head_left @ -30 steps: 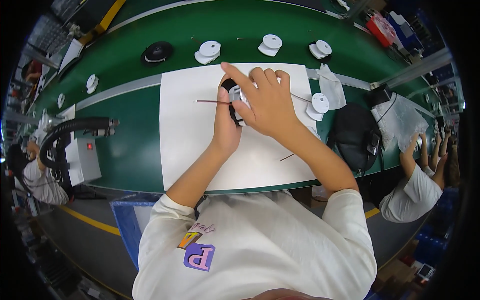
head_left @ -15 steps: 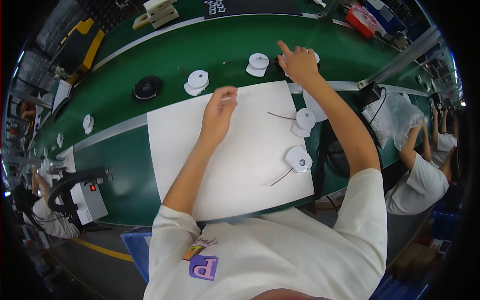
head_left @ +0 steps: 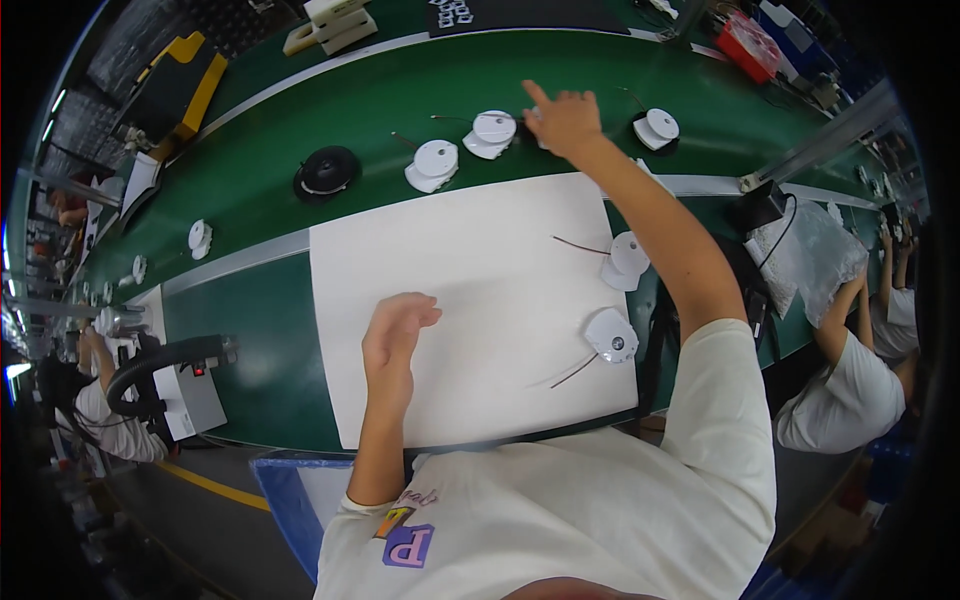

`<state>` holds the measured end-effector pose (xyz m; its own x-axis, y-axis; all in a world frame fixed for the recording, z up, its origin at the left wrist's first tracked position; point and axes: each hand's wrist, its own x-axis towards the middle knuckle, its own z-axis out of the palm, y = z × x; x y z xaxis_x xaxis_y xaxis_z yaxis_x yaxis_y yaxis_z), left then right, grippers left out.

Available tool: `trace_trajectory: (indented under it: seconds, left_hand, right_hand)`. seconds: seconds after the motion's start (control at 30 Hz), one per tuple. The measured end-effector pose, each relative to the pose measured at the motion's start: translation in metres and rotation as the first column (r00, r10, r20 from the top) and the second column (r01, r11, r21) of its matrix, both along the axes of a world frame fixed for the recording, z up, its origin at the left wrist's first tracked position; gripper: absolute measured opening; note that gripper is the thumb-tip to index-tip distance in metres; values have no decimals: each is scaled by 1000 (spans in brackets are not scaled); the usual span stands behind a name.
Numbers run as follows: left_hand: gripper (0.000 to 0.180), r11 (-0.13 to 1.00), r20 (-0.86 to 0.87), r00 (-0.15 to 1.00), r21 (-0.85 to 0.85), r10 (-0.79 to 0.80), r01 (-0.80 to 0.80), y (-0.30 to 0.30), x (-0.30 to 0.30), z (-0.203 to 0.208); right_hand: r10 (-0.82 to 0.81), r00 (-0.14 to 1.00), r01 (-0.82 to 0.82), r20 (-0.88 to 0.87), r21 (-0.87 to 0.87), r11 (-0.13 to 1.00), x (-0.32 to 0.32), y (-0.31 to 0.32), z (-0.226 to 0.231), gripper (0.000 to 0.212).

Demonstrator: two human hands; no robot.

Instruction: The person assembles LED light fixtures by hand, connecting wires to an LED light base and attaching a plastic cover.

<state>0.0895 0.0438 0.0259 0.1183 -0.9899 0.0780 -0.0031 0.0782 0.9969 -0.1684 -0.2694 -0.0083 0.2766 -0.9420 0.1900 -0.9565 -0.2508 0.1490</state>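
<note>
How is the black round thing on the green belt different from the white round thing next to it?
The black disc is dark, while the white disc is pale. The black disc looks wider and flatter; the white disc looks smaller and tilted. The black disc shows no wire; the white disc has a thin wire sticking out. Both are round, lie on the green belt, and neither hand touches them.

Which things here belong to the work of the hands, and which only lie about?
In the work:
- right hand, reaching to a white round part on the green belt
- left hand over the white sheet
- two white parts with wires on the sheet's right edge

Lying about:
- black round part
- red box
</note>
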Motion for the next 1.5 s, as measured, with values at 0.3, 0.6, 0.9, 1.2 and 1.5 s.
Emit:
trace_trajectory:
  seconds: [0.3,0.6,0.9,1.2,1.5]
  left_hand:
    - [29,994,109,988,-39,109,-106,-10,57,-6]
    - [73,978,884,426,-209,194,-12,-213,103,-7]
    - [73,962,951,201,258,-236,-90,-276,118,-23]
    - [69,972,917,385,13,-106,235,-112,65,25]
    - [71,939,876,396,157,-276,307,51,-3,6]
  right_hand:
    - [50,997,-47,-58,55,997,33,10,25,50]
    - [-176,978,125,114,356,926,49,6,15,71]
    - [-124,836,-174,534,474,863,10,84,47,78]
    - [56,928,-291,368,623,726,8,151,61,72]
    - [0,969,-70,247,272,960,56,62,41,69]
